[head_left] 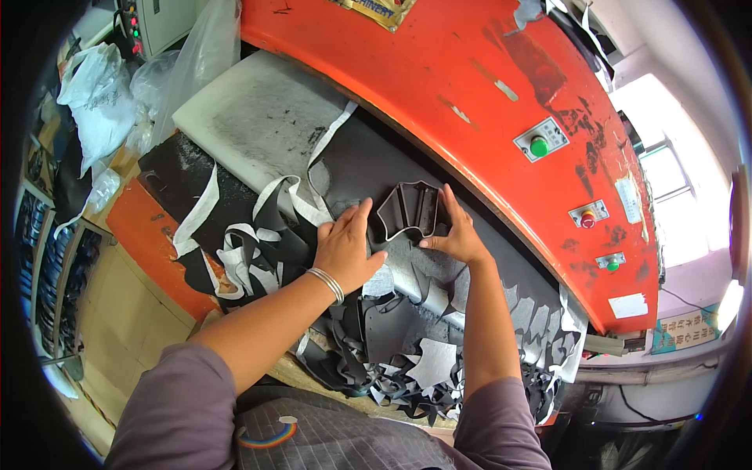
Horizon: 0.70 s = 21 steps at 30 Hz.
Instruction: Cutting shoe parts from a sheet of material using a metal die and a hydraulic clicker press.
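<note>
Off the left end of the table point(243, 110), a bulging pale plastic bag point(98, 98), contents hidden, sits beside a clear bag point(200, 70). Toward the table's far edge, the left hand point(345, 247) has a released grip, fingers spread just left of a metal frame point(403, 207) lying on black sheet point(356, 153), its open compartments dark inside. The right hand point(458, 235) curves around the frame's right side; whether its grip is clenched, I cannot tell.
</note>
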Each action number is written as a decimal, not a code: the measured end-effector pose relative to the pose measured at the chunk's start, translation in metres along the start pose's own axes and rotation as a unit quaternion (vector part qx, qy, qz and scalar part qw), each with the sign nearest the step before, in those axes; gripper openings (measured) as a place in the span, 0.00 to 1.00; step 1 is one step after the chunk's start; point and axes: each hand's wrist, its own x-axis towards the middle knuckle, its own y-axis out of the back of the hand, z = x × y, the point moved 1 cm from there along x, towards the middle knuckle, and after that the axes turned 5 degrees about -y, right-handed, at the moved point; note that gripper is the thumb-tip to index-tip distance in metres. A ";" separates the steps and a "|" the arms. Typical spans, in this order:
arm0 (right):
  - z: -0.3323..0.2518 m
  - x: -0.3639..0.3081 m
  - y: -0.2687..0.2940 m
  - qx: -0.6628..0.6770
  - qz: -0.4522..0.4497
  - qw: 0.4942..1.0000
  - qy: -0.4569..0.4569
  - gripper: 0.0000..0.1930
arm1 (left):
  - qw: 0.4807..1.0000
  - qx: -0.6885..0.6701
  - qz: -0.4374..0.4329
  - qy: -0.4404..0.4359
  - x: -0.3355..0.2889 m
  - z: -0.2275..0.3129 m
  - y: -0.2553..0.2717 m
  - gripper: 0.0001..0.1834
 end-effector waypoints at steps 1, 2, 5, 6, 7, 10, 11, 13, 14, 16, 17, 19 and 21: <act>0.000 0.002 0.000 0.008 0.001 1.000 0.000 0.68 | 1.000 0.011 0.001 -0.001 0.004 -0.002 -0.003 0.44; 0.000 0.004 0.001 0.012 0.003 1.000 -0.003 0.68 | 1.000 0.013 -0.003 -0.003 0.005 -0.002 -0.005 0.44; -0.007 0.005 -0.002 -0.053 -0.019 0.998 -0.008 0.65 | 0.997 0.074 -0.007 -0.024 0.006 -0.007 -0.005 0.37; -0.008 0.004 -0.002 -0.049 -0.019 0.999 -0.008 0.65 | 0.997 0.077 -0.009 -0.024 0.004 -0.011 -0.006 0.37; -0.007 0.002 0.001 -0.051 -0.025 0.998 -0.009 0.63 | 0.996 0.079 -0.013 -0.044 0.002 -0.011 -0.008 0.37; -0.004 -0.002 0.002 -0.033 -0.023 0.999 -0.021 0.59 | 0.995 0.081 -0.008 -0.059 -0.001 -0.007 -0.014 0.36; -0.002 -0.003 0.001 -0.013 -0.015 0.999 -0.031 0.57 | 0.995 0.081 0.000 -0.054 -0.001 -0.004 -0.014 0.36; -0.003 -0.005 -0.001 -0.017 0.003 1.000 -0.025 0.55 | 0.996 0.080 0.015 -0.042 0.002 0.003 -0.012 0.36; -0.006 -0.007 -0.003 -0.020 0.020 0.999 -0.017 0.54 | 0.996 0.081 0.030 -0.030 0.003 0.004 -0.012 0.36; -0.010 -0.010 -0.011 -0.014 0.030 0.999 -0.032 0.52 | 0.996 0.082 0.037 -0.027 0.005 -0.001 -0.014 0.37; -0.012 -0.011 -0.013 -0.008 0.040 0.998 -0.046 0.51 | 0.995 0.082 0.045 -0.025 0.005 -0.004 -0.015 0.38; -0.015 -0.011 -0.015 -0.010 0.042 0.998 -0.048 0.50 | 0.995 0.081 0.048 -0.034 0.004 -0.008 -0.014 0.38; -0.017 -0.010 -0.011 -0.014 0.044 0.998 -0.049 0.48 | 0.995 0.080 0.052 -0.043 0.004 -0.010 -0.016 0.37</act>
